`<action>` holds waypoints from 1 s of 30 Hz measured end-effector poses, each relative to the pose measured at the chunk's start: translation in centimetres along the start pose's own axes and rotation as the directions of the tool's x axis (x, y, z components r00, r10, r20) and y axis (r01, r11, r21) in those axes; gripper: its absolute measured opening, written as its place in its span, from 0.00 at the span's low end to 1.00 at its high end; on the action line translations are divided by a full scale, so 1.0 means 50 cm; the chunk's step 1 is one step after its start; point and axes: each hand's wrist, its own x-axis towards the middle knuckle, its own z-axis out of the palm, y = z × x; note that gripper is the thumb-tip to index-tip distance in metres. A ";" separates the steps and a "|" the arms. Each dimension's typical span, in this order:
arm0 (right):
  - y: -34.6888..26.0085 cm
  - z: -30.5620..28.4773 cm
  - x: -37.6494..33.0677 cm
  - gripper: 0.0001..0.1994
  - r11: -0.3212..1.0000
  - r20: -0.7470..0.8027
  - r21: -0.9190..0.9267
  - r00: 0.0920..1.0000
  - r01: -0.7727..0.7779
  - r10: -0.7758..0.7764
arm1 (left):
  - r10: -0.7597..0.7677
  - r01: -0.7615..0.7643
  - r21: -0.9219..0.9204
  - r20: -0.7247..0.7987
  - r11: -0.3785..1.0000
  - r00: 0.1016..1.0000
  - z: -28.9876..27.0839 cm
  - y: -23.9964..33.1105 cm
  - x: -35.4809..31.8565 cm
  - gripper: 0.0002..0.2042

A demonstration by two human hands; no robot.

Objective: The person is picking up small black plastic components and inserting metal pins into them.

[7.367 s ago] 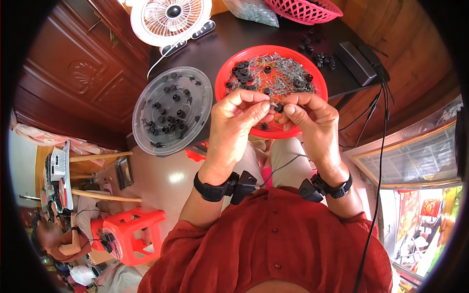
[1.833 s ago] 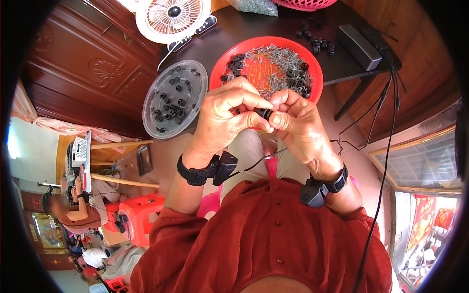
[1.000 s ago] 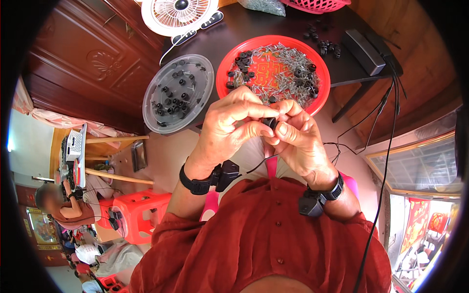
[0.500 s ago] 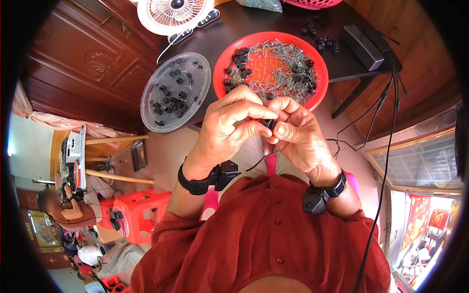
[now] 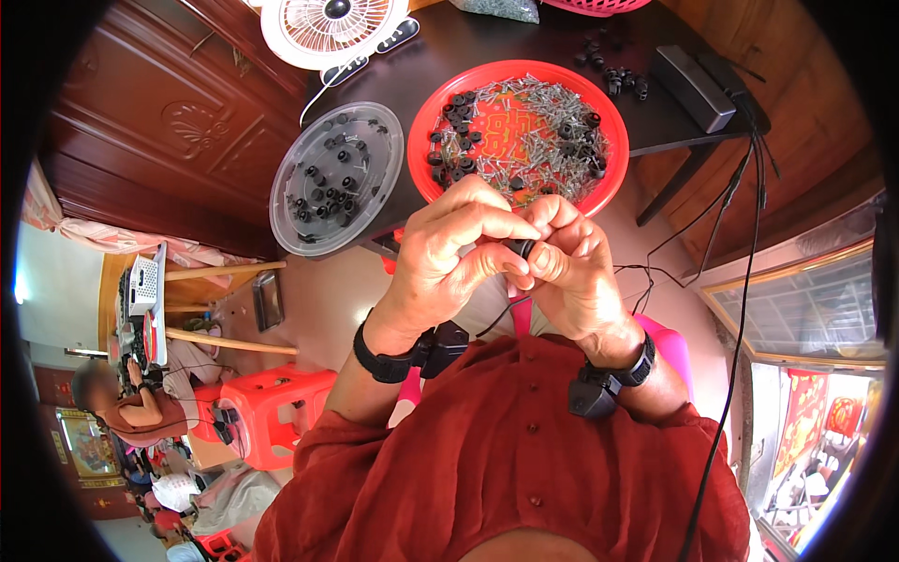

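A small black round plastic part [image 5: 521, 247] sits between the fingertips of both hands, above my lap. My left hand [image 5: 461, 242] pinches it from the left with thumb and fingers. From the other side my right hand [image 5: 568, 258] grips it between thumb and fingers; the fingers cover most of it. Just beyond the hands, a red tray [image 5: 419, 178] carries many loose metal screws or pins and black round parts. Left of it, a clear round plastic lid or shallow dish [image 5: 287, 225] holds several black parts.
The dark table [image 5: 449, 47] also bears a white fan [image 5: 328, 28], a grey-black box [image 5: 693, 89] and loose black parts [image 5: 623, 82]. Black cables [image 5: 752, 187] hang off its right end. A red stool [image 5: 272, 412] and a seated person [image 5: 140, 407] are at the left.
Both hands have come slightly nearer to my body, still holding the black part together. The fingers have shifted a little on it. The tray and dish stay put.
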 end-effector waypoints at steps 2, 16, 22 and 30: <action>-0.001 0.007 0.001 0.12 0.998 -0.015 0.055 1.000 -0.007 0.008 | 0.015 -0.013 0.039 -0.029 0.999 0.999 0.003 -0.003 -0.007 0.10; -0.018 0.044 -0.030 0.08 0.785 -0.156 -0.604 0.945 0.139 -0.287 | -0.199 0.146 -0.296 -0.158 0.944 0.967 0.019 -0.013 -0.033 0.14; -0.021 0.039 -0.032 0.07 0.804 -0.204 -0.584 0.939 0.109 -0.276 | -0.303 0.214 -0.447 -0.138 0.869 0.943 0.023 -0.022 -0.042 0.14; -0.015 0.040 -0.033 0.08 0.773 -0.211 -0.620 0.920 0.135 -0.330 | -0.343 0.233 -0.517 -0.128 0.824 0.930 0.022 -0.021 -0.038 0.14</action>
